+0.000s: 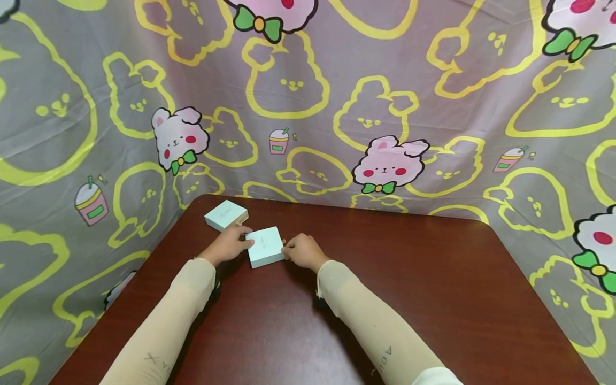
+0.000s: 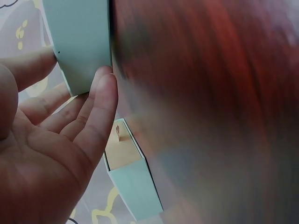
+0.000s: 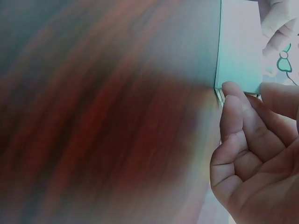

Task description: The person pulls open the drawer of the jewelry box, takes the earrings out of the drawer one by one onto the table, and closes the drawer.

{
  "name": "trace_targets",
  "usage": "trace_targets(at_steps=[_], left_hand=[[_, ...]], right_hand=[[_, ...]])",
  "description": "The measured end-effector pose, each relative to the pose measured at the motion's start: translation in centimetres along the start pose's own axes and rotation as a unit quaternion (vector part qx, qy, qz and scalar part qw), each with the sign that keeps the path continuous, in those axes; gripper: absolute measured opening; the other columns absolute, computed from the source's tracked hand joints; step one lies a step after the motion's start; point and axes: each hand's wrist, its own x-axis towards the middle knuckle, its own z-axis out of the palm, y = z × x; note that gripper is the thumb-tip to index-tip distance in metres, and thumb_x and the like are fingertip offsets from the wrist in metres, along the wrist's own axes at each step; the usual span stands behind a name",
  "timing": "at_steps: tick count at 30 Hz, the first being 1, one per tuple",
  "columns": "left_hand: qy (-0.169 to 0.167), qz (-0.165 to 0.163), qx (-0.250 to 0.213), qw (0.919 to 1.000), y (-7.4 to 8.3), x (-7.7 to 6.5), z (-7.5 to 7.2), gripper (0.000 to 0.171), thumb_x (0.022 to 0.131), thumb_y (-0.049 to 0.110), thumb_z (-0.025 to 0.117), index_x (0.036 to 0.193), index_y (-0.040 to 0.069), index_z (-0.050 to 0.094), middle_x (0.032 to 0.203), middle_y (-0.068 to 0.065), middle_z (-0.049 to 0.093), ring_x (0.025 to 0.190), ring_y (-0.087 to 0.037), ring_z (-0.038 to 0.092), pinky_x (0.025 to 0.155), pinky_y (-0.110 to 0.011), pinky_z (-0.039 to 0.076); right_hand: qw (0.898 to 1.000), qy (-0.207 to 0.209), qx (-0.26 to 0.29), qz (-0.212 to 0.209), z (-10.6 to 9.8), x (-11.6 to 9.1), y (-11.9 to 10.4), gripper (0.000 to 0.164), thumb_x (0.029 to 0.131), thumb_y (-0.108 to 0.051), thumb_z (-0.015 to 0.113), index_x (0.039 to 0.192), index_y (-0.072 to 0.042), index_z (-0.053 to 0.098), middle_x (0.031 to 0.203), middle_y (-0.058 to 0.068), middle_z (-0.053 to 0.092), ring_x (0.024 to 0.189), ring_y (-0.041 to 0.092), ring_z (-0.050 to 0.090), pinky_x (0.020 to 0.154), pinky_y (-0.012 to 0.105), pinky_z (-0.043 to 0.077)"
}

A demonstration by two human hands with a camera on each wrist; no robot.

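Item: mint box (image 1: 266,246), flat on table (image 1: 385,299), centre-left, between both hands. Lid on; appears not yet lifted, opening judged still to do.
Left hand (image 1: 230,244): fingers pinch box's left edge.
Right hand (image 1: 302,251): fingertips (image 3: 232,98) curled, pinching right edge at lid seam.
Second box (image 1: 226,215): behind first, near left hand, apart from it; left wrist view shows tan insert at its end.
Backdrop: cartoon-print cloth (image 1: 433,107).

Even, bright, soft-shadowed lighting in the head view with wide-angle bowing at the edges; both wrist views show the bench (image 2: 210,93) heavily blurred.
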Motion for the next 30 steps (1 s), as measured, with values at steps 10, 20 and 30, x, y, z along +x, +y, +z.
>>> trace_targets(at_steps=[10,20,30], left_hand=[[-0.013,-0.020,0.011,0.9997,1.1,-0.2,0.2,0.044,0.098,0.018,0.060,0.133,-0.008,0.052,0.128,-0.023,0.056,0.117,-0.036,0.052,0.093,-0.050,0.042],[-0.022,-0.013,0.007,0.9996,1.8,-0.6,0.7,0.046,0.098,0.018,0.060,0.135,-0.008,0.051,0.129,-0.023,0.056,0.114,-0.035,0.054,0.092,-0.050,0.043],[-0.021,0.005,0.025,0.9995,2.4,-0.5,1.5,0.045,0.097,0.019,0.061,0.133,-0.006,0.053,0.127,-0.021,0.058,0.114,-0.033,0.055,0.091,-0.048,0.044]], right_hand=[[1.000,-0.005,0.010,-0.012,-0.6,-0.8,0.5,0.033,0.096,-0.022,0.062,0.069,-0.009,0.075,0.063,-0.002,0.065,0.052,0.009,0.049,0.053,0.025,0.040],[1.000,-0.013,-0.007,-0.012,-0.9,-1.7,0.7,0.033,0.096,-0.022,0.063,0.068,-0.010,0.075,0.062,-0.004,0.066,0.052,0.008,0.052,0.052,0.025,0.042],[1.000,-0.012,-0.003,-0.017,-1.3,-2.9,1.2,0.032,0.096,-0.021,0.063,0.068,-0.010,0.075,0.063,-0.003,0.066,0.055,0.008,0.055,0.053,0.025,0.044]])
